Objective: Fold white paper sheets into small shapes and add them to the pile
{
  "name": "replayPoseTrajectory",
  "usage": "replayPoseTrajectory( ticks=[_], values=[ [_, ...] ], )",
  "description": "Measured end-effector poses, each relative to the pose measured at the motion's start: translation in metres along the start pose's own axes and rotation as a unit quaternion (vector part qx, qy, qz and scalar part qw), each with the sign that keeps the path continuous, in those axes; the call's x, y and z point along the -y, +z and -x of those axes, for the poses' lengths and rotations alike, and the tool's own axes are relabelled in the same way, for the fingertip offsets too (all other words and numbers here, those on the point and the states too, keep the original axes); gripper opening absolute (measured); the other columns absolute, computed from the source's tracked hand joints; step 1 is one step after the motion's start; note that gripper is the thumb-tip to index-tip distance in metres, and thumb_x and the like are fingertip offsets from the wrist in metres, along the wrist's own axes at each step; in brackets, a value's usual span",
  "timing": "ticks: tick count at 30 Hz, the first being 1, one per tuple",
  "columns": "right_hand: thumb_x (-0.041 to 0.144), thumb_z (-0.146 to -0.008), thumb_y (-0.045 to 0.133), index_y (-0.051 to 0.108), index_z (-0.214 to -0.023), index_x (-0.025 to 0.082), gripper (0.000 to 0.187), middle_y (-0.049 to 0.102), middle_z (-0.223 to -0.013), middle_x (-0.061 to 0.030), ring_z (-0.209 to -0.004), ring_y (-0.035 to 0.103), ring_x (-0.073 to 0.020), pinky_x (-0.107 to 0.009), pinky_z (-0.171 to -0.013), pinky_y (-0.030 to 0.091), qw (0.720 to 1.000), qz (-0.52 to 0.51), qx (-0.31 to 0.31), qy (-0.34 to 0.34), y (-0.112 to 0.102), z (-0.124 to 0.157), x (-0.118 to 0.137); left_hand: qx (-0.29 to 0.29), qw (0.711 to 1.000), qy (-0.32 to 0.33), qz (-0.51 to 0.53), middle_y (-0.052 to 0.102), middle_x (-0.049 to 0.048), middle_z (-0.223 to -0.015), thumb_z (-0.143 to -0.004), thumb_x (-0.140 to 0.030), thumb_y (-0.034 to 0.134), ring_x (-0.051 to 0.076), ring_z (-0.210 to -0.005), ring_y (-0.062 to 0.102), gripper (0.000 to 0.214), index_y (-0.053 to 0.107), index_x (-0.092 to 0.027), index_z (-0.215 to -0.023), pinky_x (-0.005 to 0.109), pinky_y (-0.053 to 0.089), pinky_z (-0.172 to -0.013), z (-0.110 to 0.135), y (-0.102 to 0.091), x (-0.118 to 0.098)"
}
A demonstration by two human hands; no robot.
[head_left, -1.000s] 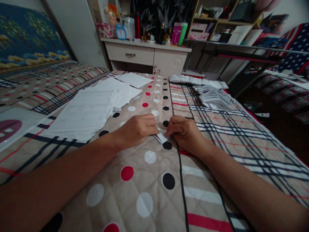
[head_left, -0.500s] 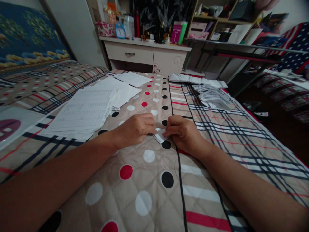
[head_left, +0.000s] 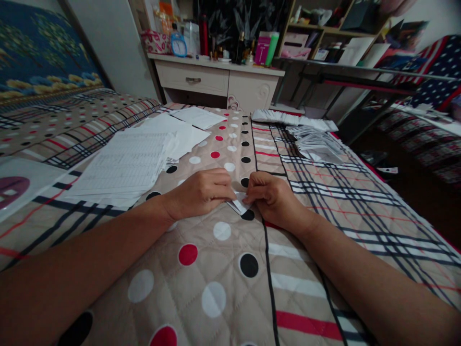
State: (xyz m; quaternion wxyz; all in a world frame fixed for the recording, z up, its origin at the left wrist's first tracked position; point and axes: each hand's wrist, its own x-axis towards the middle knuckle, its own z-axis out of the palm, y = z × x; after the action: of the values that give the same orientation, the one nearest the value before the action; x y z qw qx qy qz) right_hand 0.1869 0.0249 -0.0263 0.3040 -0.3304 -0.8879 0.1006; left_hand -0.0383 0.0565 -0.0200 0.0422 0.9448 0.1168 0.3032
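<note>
A small folded piece of white paper (head_left: 238, 203) lies on the quilted bedspread (head_left: 216, 269) between my two hands. My left hand (head_left: 201, 192) is curled, its fingertips pinching the paper's left side. From the right, my right hand (head_left: 272, 197) is closed too, with thumb and fingers pinching the paper. Most of the paper is hidden under my fingers. Both forearms stretch out over the dotted and striped cover.
A spread of printed white sheets (head_left: 133, 158) lies to the left. A pile of small folded papers (head_left: 319, 144) sits at the far right of the bed, near its edge. Beyond stand a cluttered white dresser (head_left: 216, 81) and shelves (head_left: 342, 57).
My hands have stayed together on the paper, with only slight finger shifts. The view has drifted a little.
</note>
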Motion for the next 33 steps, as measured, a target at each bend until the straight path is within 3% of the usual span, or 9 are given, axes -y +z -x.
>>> replayPoseTrajectory(
  ticks=[11, 23, 33],
  values=[
    [-0.006, -0.070, 0.051, 0.070, -0.064, 0.018, 0.032, 0.052, -0.071, -0.0019, -0.069, 0.051, -0.0130, -0.024, -0.059, 0.036, 1.000, -0.020, 0.000, -0.008, 0.001, -0.001, 0.001, 0.046, 0.999, 0.023, 0.016, 0.064, 0.0053, -0.077, -0.088, -0.004, 0.045, 0.018, -0.081, 0.055, 0.027, 0.069, -0.018, -0.087, 0.030, 0.047, -0.073, -0.005, -0.002, -0.008],
    [-0.008, -0.065, 0.048, 0.069, -0.064, 0.016, 0.032, 0.052, -0.070, -0.0021, -0.067, 0.050, -0.0121, -0.023, -0.057, 0.035, 1.000, -0.009, -0.004, -0.024, -0.001, -0.001, 0.002, 0.007, 0.997, -0.010, 0.077, 0.061, 0.0040, -0.074, -0.071, 0.003, 0.049, 0.016, -0.075, 0.055, 0.025, 0.064, -0.016, -0.075, 0.030, 0.047, -0.072, -0.005, 0.003, -0.011],
    [-0.007, -0.065, 0.049, 0.070, -0.065, 0.016, 0.031, 0.050, -0.070, -0.0018, -0.067, 0.050, -0.0124, -0.024, -0.057, 0.034, 0.999, -0.017, -0.009, -0.037, 0.000, -0.001, 0.000, 0.006, 0.997, -0.003, 0.078, 0.062, 0.0042, -0.076, -0.074, 0.002, 0.049, 0.016, -0.077, 0.055, 0.024, 0.063, -0.017, -0.076, 0.030, 0.047, -0.072, -0.003, 0.004, -0.009]
  ],
)
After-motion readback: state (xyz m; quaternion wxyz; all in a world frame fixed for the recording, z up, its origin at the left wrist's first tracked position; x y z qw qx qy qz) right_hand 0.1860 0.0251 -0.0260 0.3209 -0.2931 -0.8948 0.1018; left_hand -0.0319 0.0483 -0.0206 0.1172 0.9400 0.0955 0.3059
